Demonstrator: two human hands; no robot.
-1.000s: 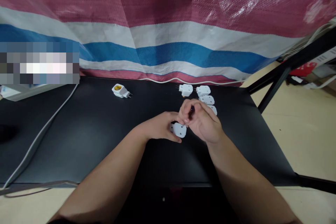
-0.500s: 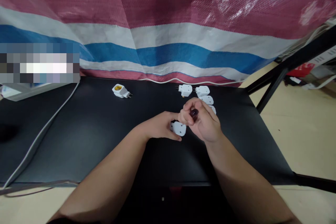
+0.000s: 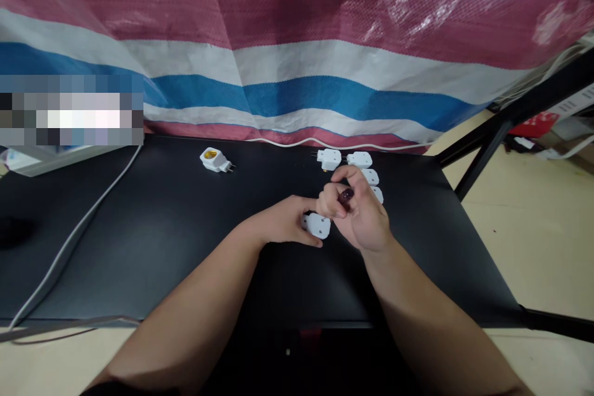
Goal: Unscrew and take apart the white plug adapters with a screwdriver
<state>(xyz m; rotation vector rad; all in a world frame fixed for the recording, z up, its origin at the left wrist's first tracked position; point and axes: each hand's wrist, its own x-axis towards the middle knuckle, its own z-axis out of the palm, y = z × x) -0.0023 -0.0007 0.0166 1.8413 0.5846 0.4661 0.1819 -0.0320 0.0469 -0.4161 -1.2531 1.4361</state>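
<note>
My left hand [image 3: 290, 221] grips a white plug-in lamp socket [image 3: 318, 226] on the table, thumb on its near side and fingers on its far side. Two dark holes show on its upturned face. My right hand [image 3: 357, 213] is curled around a screwdriver [image 3: 346, 196], whose dark reddish, glossy handle end points up at me. Its shaft and tip are mostly hidden behind the fingers, close to the socket's holes. Just beyond the right hand are more white plug-in sockets [image 3: 359, 159], partly covered by that hand.
One white plug-in socket [image 3: 216, 159] with a yellowish round opening lies farther left. A pale cable [image 3: 78, 229] crosses the left side of the black table [image 3: 176, 260]. Behind hangs a striped plastic sheet [image 3: 297, 12]. A black metal frame [image 3: 482, 142] stands at the right edge.
The fingers of my right hand have shifted around the screwdriver handle, the index finger now lifted and more extended. My left hand and the socket stay put; the view moved slightly.
</note>
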